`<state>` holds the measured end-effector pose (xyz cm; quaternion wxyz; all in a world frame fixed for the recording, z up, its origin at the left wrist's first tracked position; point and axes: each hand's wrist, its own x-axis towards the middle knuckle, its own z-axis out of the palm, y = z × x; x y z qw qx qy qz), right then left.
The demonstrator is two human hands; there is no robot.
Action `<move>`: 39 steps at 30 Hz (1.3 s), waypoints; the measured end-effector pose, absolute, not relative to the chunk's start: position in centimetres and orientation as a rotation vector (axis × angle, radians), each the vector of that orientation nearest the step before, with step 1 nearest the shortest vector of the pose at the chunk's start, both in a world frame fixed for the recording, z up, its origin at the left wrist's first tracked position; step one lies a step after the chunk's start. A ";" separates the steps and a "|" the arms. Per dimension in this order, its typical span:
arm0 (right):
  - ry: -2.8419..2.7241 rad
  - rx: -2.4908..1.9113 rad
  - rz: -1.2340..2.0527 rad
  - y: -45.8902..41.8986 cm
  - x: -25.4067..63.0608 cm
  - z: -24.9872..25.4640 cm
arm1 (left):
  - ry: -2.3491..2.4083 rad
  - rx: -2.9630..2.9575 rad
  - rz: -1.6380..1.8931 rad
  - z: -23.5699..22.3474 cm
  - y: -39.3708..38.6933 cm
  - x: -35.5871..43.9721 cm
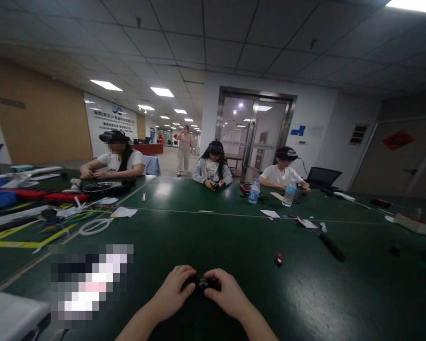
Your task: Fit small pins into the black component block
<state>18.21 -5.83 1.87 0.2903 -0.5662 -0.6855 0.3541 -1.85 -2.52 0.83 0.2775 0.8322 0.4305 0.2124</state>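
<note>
Both hands meet low in the middle of the view, over the dark green table [184, 237]. Between them is a small black object [201, 282] with a lighter band at its centre; its exact kind is too dark to make out. My left hand [173, 289] has its fingers and thumb closed around the left end. On the right end, my right hand [227, 293] grips with thumb and fingers in the same way. The palms and part of the object are hidden by the fingers.
A small red-and-black item [279, 259] and a black-handled tool [332, 246] lie to the right. Two water bottles [254, 192] stand farther back. Cables [95, 226] and papers [125, 212] spread at left, near a white box [14, 315]. Several people sit opposite; one person [185, 149] stands behind.
</note>
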 end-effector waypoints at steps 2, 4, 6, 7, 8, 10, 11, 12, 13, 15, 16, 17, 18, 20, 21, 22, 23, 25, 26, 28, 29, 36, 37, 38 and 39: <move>-1.816 -1.511 0.960 -5.8 18.2 1.9 | 1.154 2.231 0.596 0.5 -2.4 -1.9; -1.802 -1.505 0.967 -5.8 18.2 2.0 | 1.162 2.225 0.616 0.2 -2.3 -1.9; -1.795 -1.486 0.977 -5.8 18.3 2.0 | 1.177 2.221 0.639 -0.2 -2.3 -1.9; -1.791 -1.476 0.986 -5.8 18.3 2.0 | 1.186 2.219 0.653 -0.4 -2.2 -1.9; -1.782 -1.469 0.995 -5.8 18.4 2.0 | 1.196 2.220 0.668 -0.5 -2.2 -1.9; -1.763 -1.458 1.001 -5.8 18.5 1.9 | 1.215 2.234 0.683 -0.6 -2.3 -1.8; -1.752 -1.451 0.992 -5.9 18.5 1.8 | 1.224 2.251 0.687 -0.6 -2.4 -1.8; -1.750 -1.439 0.976 -5.9 18.5 1.7 | 1.231 2.269 0.689 -0.5 -2.4 -1.7; -1.747 -1.429 0.952 -5.9 18.5 1.6 | 1.237 2.286 0.690 -0.4 -2.5 -1.7; -1.738 -1.424 0.926 -6.0 18.3 1.4 | 1.240 2.305 0.688 0.0 -2.7 -1.7; -1.731 -1.421 0.921 -6.1 18.2 1.2 | 1.240 2.306 0.684 0.1 -2.8 -1.7; -1.720 -1.421 0.913 -6.1 18.1 1.1 | 1.238 2.309 0.681 0.3 -2.9 -1.7; -1.709 -1.420 0.908 -6.2 18.1 1.1 | 1.238 2.313 0.681 0.3 -2.9 -1.7; -1.680 -1.422 0.890 -6.2 18.0 0.9 | 1.236 2.321 0.682 0.3 -2.8 -1.7; -1.668 -1.423 0.882 -6.2 18.0 0.9 | 1.231 2.328 0.679 0.2 -2.8 -1.7; -1.657 -1.421 0.875 -6.2 18.0 0.9 | 1.227 2.336 0.679 0.1 -2.7 -1.6; -1.645 -1.419 0.871 -6.3 18.0 1.0 | 1.226 2.343 0.680 0.0 -2.6 -1.6; -1.628 -1.409 0.872 -6.3 18.2 1.1 | 1.228 2.357 0.682 -0.1 -2.5 -1.6; -1.614 -1.410 0.867 -6.4 18.3 1.2 | 1.227 2.366 0.683 -0.2 -2.4 -1.6; -1.588 -1.413 0.857 -6.4 18.4 1.3 | 1.226 2.384 0.687 -0.2 -2.3 -1.5; -1.579 -1.412 0.852 -6.4 18.4 1.3 | 1.223 2.394 0.687 -0.2 -2.3 -1.5; -1.530 -1.419 0.867 -6.0 18.7 0.3 | 1.247 2.389 0.665 -0.6 -2.0 -1.5; -1.527 -1.422 0.873 -5.9 18.7 0.2 | 1.253 2.381 0.661 -0.7 -1.9 -1.6; -1.526 -1.424 0.877 -5.9 18.7 0.1 | 1.258 2.372 0.656 -0.8 -1.9 -1.6; -1.527 -1.426 0.882 -5.8 18.8 0.1 | 1.262 2.364 0.651 -0.8 -1.8 -1.6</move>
